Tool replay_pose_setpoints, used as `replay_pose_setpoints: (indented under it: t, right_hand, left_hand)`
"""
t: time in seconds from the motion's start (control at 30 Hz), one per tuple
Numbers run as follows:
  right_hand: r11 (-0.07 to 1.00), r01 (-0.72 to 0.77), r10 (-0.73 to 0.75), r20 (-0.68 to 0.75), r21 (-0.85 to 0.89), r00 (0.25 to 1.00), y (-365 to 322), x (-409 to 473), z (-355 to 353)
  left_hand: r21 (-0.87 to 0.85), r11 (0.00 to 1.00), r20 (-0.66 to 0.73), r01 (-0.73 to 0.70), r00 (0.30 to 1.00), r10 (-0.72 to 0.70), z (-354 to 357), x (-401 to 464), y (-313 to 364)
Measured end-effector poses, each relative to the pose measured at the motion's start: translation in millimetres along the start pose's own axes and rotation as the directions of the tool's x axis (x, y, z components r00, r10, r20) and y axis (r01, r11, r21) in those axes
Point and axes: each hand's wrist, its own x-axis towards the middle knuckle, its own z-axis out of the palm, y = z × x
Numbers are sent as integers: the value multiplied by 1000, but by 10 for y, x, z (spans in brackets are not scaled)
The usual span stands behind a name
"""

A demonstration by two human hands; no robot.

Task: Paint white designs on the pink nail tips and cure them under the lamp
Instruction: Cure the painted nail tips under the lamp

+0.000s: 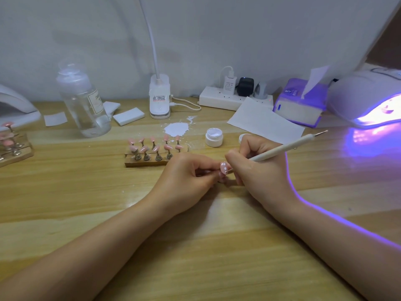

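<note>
My left hand pinches the small stand of one pink nail tip, which bears two white dots. My right hand grips a white dotting pen like a pencil, its lower point touching the tip. Behind my hands a wooden holder carries several pink nail tips on metal stands. An open white jar of white gel stands to its right, its lid partly hidden behind my right hand. The lit curing lamp glows violet at the far right.
A white paint smear lies on the wooden desk. A clear bottle, foam blocks, a clip lamp base, a power strip, a paper sheet and a tissue box line the back. Another lamp and another holder of tips sit at left.
</note>
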Motion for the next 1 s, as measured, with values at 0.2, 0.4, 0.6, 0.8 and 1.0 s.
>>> replay_pose_setpoints:
  t: [0.2,0.4,0.6,0.8,1.0]
  right_hand:
    - [1000,3,-3,-17,-1,1000,-7,-1,2]
    - [1000,14,-14,-51,1,999,3,-10,-4]
    - [998,31,-17,-234,53,972,104,57,-72]
    - [951,-1,107,-324,310,940,143,140,-101]
    - [944,-45,169,-359,328,918,158,172,-104]
  left_hand:
    - [20,1000,-15,3,1000,-3,7,5,5]
    - [12,1000,-30,20,999,-19,14,3,8]
    - [-68,996,-60,66,996,-70,27,-9,41]
    - [-149,989,-91,13,995,-27,9,-32,105]
    - [-145,989,-121,-1,993,-17,13,-30,87]
